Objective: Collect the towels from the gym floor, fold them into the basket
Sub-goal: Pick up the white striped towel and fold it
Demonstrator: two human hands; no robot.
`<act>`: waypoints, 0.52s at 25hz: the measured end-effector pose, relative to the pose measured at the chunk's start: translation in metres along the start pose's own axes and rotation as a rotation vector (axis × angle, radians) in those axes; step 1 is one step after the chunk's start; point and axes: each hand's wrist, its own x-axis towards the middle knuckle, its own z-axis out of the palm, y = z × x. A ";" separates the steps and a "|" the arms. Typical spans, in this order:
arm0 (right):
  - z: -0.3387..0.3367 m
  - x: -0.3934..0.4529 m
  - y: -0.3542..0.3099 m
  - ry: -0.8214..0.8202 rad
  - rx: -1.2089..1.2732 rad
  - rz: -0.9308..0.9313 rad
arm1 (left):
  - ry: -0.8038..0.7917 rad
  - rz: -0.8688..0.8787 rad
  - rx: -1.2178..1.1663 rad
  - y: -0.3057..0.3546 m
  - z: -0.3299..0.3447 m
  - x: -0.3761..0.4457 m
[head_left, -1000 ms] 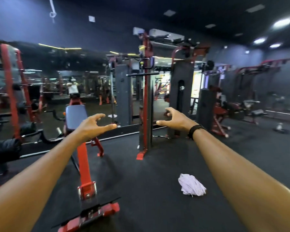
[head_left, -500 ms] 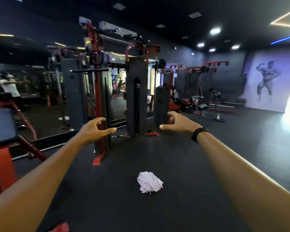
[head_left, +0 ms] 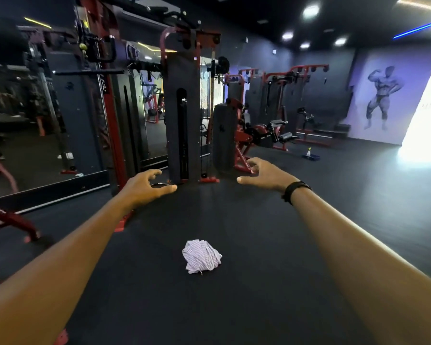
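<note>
Both hands, left hand [head_left: 144,186] and right hand [head_left: 264,175], hover loosely curled and empty; the crumpled striped towel [head_left: 201,256] lies below the fingers: lower, then pinch its top folds.

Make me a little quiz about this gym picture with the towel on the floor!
1. True or false: the left hand is holding the towel.
2. Where does the towel lie? A) on a bench B) crumpled on the dark floor between the two arms C) in a basket
3. Fill in: the right hand has a black ______ on its wrist.

Key:
1. False. Both hands are stretched out ahead, empty, with relaxed fingers.
2. B. No basket shows in this view.
3. Band.
</note>
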 end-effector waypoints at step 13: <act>0.017 0.291 0.044 0.020 0.027 0.049 | -0.048 -0.011 -0.034 -0.058 0.020 0.314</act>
